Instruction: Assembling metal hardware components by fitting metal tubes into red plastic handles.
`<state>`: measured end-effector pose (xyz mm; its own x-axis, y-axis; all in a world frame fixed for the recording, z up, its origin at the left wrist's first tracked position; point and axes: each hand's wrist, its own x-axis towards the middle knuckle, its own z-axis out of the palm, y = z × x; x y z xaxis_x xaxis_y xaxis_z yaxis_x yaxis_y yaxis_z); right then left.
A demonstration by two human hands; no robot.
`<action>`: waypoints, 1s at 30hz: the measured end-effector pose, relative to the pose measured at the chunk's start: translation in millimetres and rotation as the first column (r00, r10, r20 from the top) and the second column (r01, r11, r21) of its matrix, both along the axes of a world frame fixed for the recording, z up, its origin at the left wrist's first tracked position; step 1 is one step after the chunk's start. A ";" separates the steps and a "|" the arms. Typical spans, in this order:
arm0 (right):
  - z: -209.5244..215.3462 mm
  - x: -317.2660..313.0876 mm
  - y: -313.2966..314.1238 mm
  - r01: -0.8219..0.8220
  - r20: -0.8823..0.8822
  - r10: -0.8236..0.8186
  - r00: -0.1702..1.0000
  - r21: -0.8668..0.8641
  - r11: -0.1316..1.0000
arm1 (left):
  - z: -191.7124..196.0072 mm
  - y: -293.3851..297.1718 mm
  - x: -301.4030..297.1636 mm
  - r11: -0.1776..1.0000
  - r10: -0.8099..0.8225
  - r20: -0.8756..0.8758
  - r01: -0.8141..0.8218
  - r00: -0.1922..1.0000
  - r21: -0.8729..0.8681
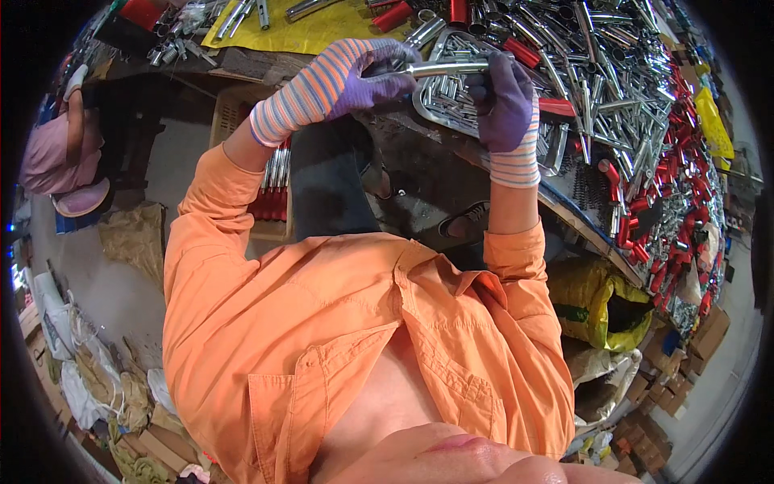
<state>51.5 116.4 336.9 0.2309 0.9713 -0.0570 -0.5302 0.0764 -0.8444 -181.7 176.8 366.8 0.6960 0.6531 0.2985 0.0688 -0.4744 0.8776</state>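
A slim, shiny metal tube lies level between my two gloved hands, above the near edge of the workbench. My left hand, in a purple-palmed striped glove, is closed round the tube's left end. At the other end, my right hand in a matching glove pinches it between thumb and fingers. Below the tube, a metal tray full of small silvery pins or rods sits at the bench edge. My fingers cover both tube ends.
Loose chrome tubes and red-handled parts heap the bench to the right. A yellow sheet lies at the far left. Beside my leg stands a crate with red and silver parts. A yellow sack stands at right; another person sits left.
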 end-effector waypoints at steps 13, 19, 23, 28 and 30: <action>-4.6 -30.2 -34.6 -0.049 -0.146 0.070 0.987 0.137 0.989 | -2.3 -59.3 1.2 0.693 0.053 0.048 -0.003 0.997 -0.721; -9.7 -37.3 -54.9 -0.113 -0.290 0.161 0.943 0.176 0.978 | -11.5 -91.6 16.3 0.499 0.131 0.194 0.104 0.972 -0.860; 5.0 -43.4 -56.0 -0.109 -0.436 0.185 0.881 0.194 0.975 | -29.1 -107.9 29.4 0.349 0.218 0.278 0.192 0.936 -0.917; 2.7 -45.1 -54.4 -0.085 -0.549 0.209 0.809 0.242 0.967 | -23.3 -118.8 39.4 0.318 0.339 0.264 0.154 0.903 -0.936; 3.5 -45.8 -54.9 -0.073 -0.538 0.161 0.827 0.181 0.981 | -29.5 -115.4 37.4 0.321 0.325 0.281 0.175 0.903 -0.931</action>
